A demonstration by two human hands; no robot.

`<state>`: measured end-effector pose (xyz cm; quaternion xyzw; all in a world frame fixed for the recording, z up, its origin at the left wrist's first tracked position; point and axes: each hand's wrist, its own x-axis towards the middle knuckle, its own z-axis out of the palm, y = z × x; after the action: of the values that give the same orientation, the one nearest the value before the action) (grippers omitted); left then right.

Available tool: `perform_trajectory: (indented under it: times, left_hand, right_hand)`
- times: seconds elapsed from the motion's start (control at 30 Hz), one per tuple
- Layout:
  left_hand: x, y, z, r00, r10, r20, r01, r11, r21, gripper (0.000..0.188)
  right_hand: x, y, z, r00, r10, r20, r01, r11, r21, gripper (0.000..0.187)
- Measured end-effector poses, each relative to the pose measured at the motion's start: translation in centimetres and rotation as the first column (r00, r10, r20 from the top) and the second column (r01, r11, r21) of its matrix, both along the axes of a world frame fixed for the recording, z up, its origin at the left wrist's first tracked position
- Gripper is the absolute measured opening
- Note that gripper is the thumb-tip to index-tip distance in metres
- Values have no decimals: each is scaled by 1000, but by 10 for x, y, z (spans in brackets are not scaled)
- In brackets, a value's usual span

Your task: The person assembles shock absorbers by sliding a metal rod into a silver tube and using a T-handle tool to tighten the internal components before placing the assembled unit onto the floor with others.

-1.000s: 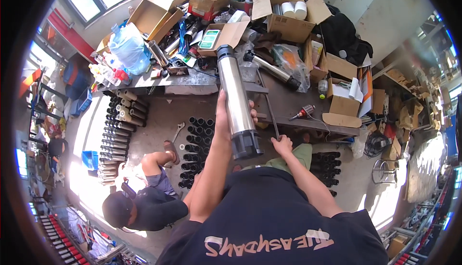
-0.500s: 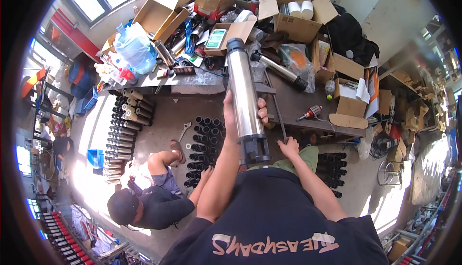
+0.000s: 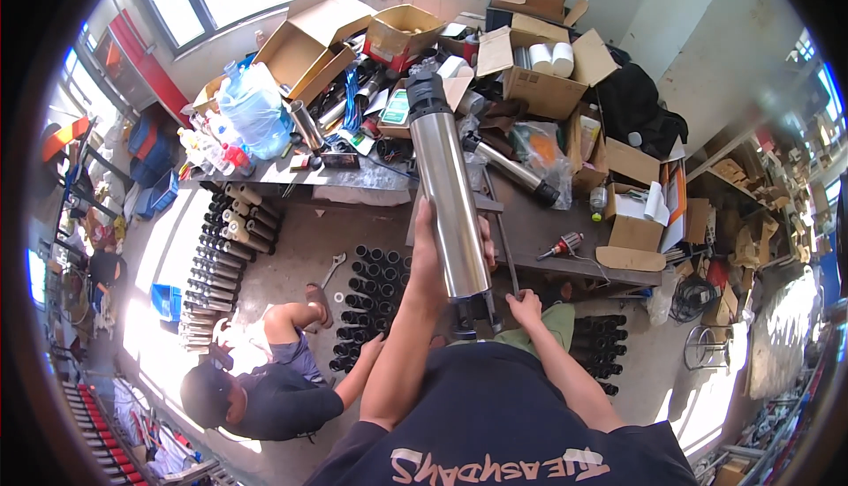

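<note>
My left hand (image 3: 427,255) is wrapped round a shiny steel pump cylinder (image 3: 450,203), its fingers showing on the far right side. The cylinder tilts, its black upper end (image 3: 426,93) leaning left above the cluttered workbench. Its lower end carries a black slotted bracket (image 3: 477,316) close to my chest. Lower to the right, my right hand (image 3: 526,308) is closed round the end of a thin dark metal rod (image 3: 506,243), which runs up across the bench edge. Another steel cylinder with black ends (image 3: 512,168) lies on the bench behind the rod.
The workbench (image 3: 574,212) bears open cardboard boxes (image 3: 543,80), a water jug (image 3: 252,111) and a red-and-silver motor part (image 3: 563,244). Black tubes (image 3: 371,287) stand on the floor below, near a wrench (image 3: 333,270). A person (image 3: 265,389) sits at the left, one arm reaching toward the tubes.
The cylinder has turned in my left hand and tilted further, its lower end shifting right and its bracket facing differently. My right hand stays on the rod. The view has lifted slightly.
</note>
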<state>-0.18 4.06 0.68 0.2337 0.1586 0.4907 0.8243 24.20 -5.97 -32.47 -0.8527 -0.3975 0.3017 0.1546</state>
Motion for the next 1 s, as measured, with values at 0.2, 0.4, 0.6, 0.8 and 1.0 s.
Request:
perform_trajectory:
  times: [0.2, 0.4, 0.6, 0.8, 1.0]
  left_hand:
    - [-4, 5, -8, 999, -44, -1, 44, 999, -30, 84]
    - [13, -1, -20, 945, -225, 238, 215, 974, 70, 88]
    - [52, -18, -32, 938, -307, -158, 338, 913, 229, 83]
    - [163, -102, -82, 684, -154, -713, 569, 724, 390, 59]
    - [235, -160, -145, 456, 204, -866, 838, 230, 495, 84]
  right_hand:
    - [-11, 12, 26, 994, 93, 58, -103, 973, 205, 58]
    - [-14, 8, 76, 934, 58, -352, 79, 928, 363, 41]
    - [41, -45, 276, 826, 51, -561, 294, 810, 507, 41]
    - [104, -118, 440, 970, 103, -220, 47, 810, 585, 79]
    - [171, -163, 355, 952, 174, 251, -212, 969, 130, 38]
